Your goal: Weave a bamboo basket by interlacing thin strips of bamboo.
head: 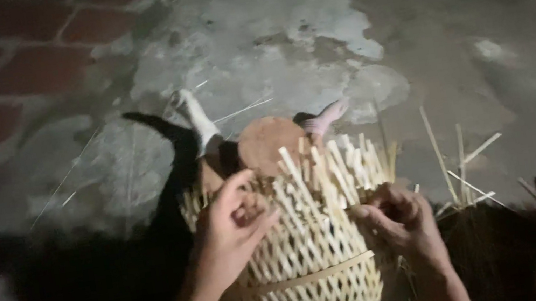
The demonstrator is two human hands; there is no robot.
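Weaving the open end of a bamboo basket

The woven bamboo basket (313, 264) lies in the person's lap, its long axis running away from them, loose strip ends (327, 170) pointing up and outward toward the concrete floor (264, 31). The left hand (233, 226) pinches a strip at the rim; the right hand (399, 223) curls around strips opposite. Bending each strip gently, close to the weave, should avoid snapping. Spare bamboo strips (462, 171) lie to the right.
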